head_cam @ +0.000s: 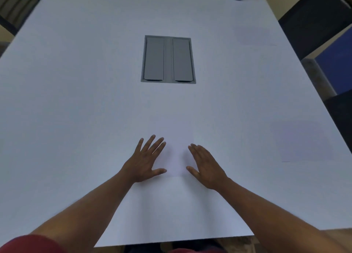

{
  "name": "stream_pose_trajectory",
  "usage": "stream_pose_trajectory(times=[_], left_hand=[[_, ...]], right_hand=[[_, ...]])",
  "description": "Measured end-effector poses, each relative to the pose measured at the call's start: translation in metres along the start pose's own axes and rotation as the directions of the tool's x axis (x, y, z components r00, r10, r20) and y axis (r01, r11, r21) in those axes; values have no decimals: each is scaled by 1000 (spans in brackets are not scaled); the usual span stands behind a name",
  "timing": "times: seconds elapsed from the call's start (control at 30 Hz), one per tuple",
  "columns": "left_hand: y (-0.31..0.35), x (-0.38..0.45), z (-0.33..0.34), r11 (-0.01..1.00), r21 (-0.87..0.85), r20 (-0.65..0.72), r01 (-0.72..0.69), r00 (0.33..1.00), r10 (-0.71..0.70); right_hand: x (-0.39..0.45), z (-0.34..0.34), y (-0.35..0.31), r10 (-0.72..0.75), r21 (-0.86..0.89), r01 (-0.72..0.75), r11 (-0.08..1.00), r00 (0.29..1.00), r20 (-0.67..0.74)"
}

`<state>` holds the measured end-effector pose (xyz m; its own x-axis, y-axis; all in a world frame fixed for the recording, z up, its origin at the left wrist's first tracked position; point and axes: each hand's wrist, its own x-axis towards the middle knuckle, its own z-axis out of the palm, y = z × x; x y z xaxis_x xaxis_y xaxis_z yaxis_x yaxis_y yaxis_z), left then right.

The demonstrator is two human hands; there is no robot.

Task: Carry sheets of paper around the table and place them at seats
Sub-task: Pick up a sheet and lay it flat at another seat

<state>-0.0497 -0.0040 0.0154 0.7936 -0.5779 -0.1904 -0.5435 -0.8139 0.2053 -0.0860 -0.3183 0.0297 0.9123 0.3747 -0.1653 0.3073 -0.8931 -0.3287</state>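
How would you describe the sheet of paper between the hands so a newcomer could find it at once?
Start at the grey hatch in the middle of the white table, then come toward the near edge. The sheet lies there, flat between the left hand and right hand; two other faint sheets lie along the right side, untouched.

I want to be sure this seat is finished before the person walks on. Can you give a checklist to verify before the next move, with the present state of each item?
1. Sheet lies flat on the table: ok, the near sheet lies between the hands.
2. Left hand free: ok, fingers are spread straight at the sheet's left edge and pinch nothing.
3. Right hand free: ok, fingers are straight at the right edge.
4. Sheet square with the table edge: cannot tell, its outline is too faint.
5. Right-side seats served: ok, a sheet lies near the right edge and another farther back.
6. Left-side seats served: not ok, no sheet shows there.
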Motion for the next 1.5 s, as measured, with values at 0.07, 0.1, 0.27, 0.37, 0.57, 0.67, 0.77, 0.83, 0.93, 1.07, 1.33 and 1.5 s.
stream_pose_trajectory(times=[0.07, 0.1, 0.27, 0.37, 0.57, 0.67, 0.77, 0.83, 0.93, 1.07, 1.33, 1.5], left_hand=[[-13, 8, 7, 999, -32, 54, -17, 998, 19], [-19, 11, 10, 998, -55, 81, -19, 996, 24], [-40, 25, 24, 992, -119, 103, -50, 993, 62], [-47, 29, 28, 990, -137, 107, -25, 993, 40], [-52, 26, 32, 993, -116, 120, -28, 992, 42], [-54, 25, 34, 993, -114, 94, -35, 995, 46], [-55, 25, 37, 993, -111, 68, -37, 997, 45], [-56, 24, 37, 993, -109, 61, -37, 997, 44], [-56, 24, 37, 994, -106, 62, -32, 997, 39], [-56, 25, 37, 994, -105, 61, -28, 998, 35], [-56, 26, 37, 995, -97, 63, -24, 998, 31], [-56, 26, 39, 995, -91, 59, -31, 998, 37]], right_hand=[[10, 5, 4, 32, 15, -32, 999, 999, 16], [16, 7, 6, 52, 29, -53, 998, 998, 25], [53, 11, 18, 77, 60, -78, 995, 997, 17], [88, 2, 29, 77, 64, -77, 995, 997, 7], [150, -6, 51, 138, 59, -140, 988, 990, 44], [166, -2, 57, 169, 29, -170, 985, 984, 55], [169, 4, 61, 164, -8, -164, 986, 985, 49], [166, 9, 63, 152, -30, -151, 988, 988, 38], [161, 14, 66, 132, -47, -132, 990, 991, -7], [161, 15, 64, 125, -56, -126, 990, 992, -26], [158, 13, 57, 89, -37, -93, 995, 990, -106], [152, -8, 26, 477, 610, -343, 715, 876, -67]])
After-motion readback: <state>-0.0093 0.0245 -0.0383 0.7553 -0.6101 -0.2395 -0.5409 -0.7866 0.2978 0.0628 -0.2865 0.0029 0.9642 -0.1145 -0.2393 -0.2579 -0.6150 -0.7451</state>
